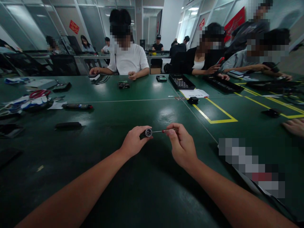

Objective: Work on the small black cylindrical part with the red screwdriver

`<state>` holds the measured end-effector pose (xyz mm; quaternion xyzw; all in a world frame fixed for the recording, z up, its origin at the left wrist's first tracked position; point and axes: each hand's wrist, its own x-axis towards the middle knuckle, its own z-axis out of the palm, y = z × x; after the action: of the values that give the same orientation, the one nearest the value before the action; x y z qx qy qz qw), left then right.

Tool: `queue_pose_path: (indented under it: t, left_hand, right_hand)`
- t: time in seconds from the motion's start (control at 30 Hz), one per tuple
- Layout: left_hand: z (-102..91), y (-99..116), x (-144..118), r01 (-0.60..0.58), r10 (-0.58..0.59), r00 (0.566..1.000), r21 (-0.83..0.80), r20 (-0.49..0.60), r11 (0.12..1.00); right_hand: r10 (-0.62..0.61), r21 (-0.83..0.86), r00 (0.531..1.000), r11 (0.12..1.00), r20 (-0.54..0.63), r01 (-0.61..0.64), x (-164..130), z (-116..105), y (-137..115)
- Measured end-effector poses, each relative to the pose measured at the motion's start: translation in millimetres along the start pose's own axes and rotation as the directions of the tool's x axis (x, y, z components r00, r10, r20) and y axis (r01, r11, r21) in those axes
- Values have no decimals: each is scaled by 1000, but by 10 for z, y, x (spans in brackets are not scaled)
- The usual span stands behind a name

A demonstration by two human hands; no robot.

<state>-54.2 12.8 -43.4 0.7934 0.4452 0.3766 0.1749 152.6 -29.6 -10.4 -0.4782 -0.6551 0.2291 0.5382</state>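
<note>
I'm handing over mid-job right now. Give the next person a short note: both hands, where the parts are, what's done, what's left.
Left hand: pinching a small round metal part above the green table.
Right hand: gripping a thin red-handled screwdriver, tip at the part's centre.
Nearby: black tool and a pen-like tool to the left, black parts tray further away.
Done: tool and part brought together.
Left: cannot tell how far the driving has got; check it.

The small round part (148,132) in the left hand (133,142) is too tiny to identify; a co-worker's hand (294,126) is cut off at the right edge.
</note>
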Motion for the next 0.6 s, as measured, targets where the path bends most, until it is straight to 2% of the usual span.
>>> queue_pose_path:
  t: [0.17, 0.3, 0.43, 0.6]
  left_hand:
    - [4, 3, -9, -24, 24, 999, 1, 32, 1000]
    - [10, -6, -11, -16, 16, 1000, -3, -10, 1000]
    - [5, 4, 7, 28, -27, 998, 2, -62, 1000]
    - [10, 53, 0, -11, 12, 999, 12, -38, 1000]
  right_hand:
    - [14, -70, 1000, 997, 3, -14, 25, -26, -40]
    - [-30, -124, 999, 992, 17, 31, -3, -7, -51]
    - [-75, -44, 997, 996, -11, 75, -41, 50, 52]
    - [-88, 44, 990, 995, -110, 93, -43, 68, 133]
